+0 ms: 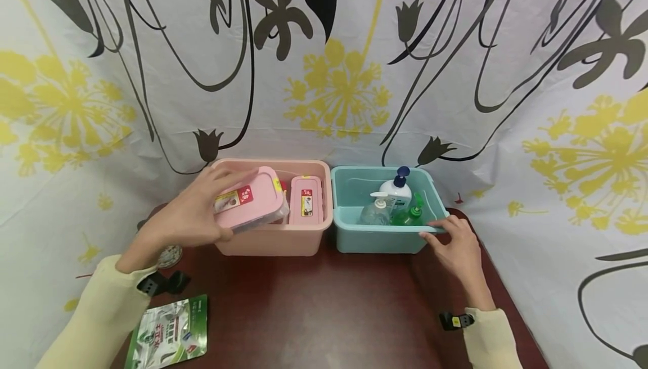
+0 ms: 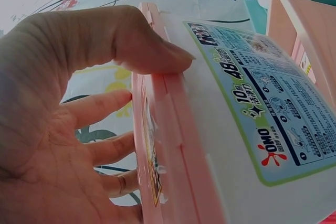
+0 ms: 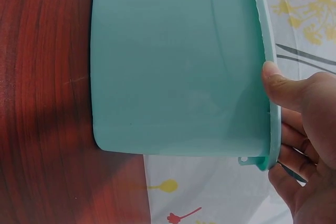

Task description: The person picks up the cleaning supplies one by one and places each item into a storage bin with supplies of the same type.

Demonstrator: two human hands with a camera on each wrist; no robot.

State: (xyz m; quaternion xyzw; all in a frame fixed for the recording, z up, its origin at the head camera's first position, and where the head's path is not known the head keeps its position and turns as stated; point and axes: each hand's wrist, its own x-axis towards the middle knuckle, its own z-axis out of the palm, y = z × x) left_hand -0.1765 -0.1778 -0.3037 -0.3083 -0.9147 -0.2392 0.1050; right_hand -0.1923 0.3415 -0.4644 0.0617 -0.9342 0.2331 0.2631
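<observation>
My left hand (image 1: 189, 214) grips a pink-lidded plastic box (image 1: 260, 197) by its lid edge, tilted over the left part of the peach bin (image 1: 273, 243). In the left wrist view, the thumb presses the side of the lid, and the box's blue OMO label (image 2: 278, 98) shows. A second pink-lidded box (image 1: 314, 206) stands inside the peach bin. With thumb and fingers, my right hand (image 1: 459, 248) pinches the front right rim of the teal bin (image 1: 379, 242). Inside that bin are a white pump bottle (image 1: 396, 192), a clear pump bottle (image 1: 374, 212) and a green bottle (image 1: 409, 214).
Both bins sit side by side on the dark red table (image 1: 324, 307), against a patterned cloth (image 1: 334, 149). A green and silver pouch (image 1: 169, 332) lies at the front left. Partly behind the left wrist is a small round patterned item (image 1: 170, 256).
</observation>
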